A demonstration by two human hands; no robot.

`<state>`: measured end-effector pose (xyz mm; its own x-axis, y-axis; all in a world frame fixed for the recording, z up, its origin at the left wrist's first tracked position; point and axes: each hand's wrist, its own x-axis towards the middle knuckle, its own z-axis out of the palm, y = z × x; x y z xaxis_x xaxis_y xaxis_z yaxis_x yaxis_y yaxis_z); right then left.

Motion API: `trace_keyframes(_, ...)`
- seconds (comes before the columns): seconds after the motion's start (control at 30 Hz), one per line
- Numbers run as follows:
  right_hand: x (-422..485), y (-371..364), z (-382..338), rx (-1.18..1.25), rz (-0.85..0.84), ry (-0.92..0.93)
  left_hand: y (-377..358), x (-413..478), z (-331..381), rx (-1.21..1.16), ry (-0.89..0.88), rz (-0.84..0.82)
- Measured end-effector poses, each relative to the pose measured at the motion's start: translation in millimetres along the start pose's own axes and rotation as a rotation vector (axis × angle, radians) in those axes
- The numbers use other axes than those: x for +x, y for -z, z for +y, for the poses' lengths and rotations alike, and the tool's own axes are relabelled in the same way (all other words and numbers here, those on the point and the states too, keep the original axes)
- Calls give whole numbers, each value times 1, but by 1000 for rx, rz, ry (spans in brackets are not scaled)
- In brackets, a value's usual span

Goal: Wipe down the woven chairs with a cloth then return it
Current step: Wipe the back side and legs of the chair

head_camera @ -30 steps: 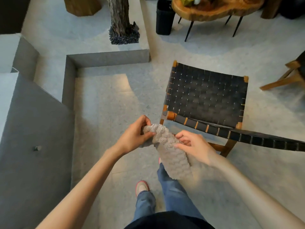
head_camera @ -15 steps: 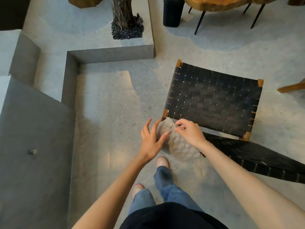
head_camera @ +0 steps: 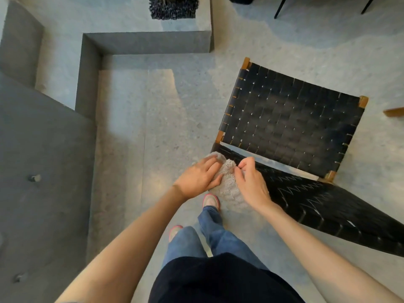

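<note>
Open floor (head_camera: 140,136) lies left of the chair (head_camera: 290,125), hemmed by a stone step (head_camera: 144,42) beyond and a grey block (head_camera: 43,182) farther left, while the slanting backrest (head_camera: 328,206) bars the right.

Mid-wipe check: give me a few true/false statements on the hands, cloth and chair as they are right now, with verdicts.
1. Both the left hand and the right hand touch the cloth. True.
2. The cloth lies spread on the seat. False: it is bunched at the end of the backrest, off the seat.
3. The chair has black woven straps on a wooden frame. True.
4. The right hand lies flat and open. False: its fingers pinch the cloth.
</note>
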<state>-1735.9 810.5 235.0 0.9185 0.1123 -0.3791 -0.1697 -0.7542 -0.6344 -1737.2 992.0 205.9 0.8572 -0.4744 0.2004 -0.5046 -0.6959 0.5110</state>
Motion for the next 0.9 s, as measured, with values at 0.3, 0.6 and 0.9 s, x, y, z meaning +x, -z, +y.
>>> trace_keyframes(0.3, 11, -1, -1, -97, -80, -31, -41, 1, 89, -510, 988, 535)
trace_keyframes(0.6, 11, 4, 5, 2, -137, -30, -33, -13, 44, 45, 392, 216)
trace_keyframes(0.9, -2, 11, 4, -52, -16, 0, -18, 12, 54, 125, 619, 183)
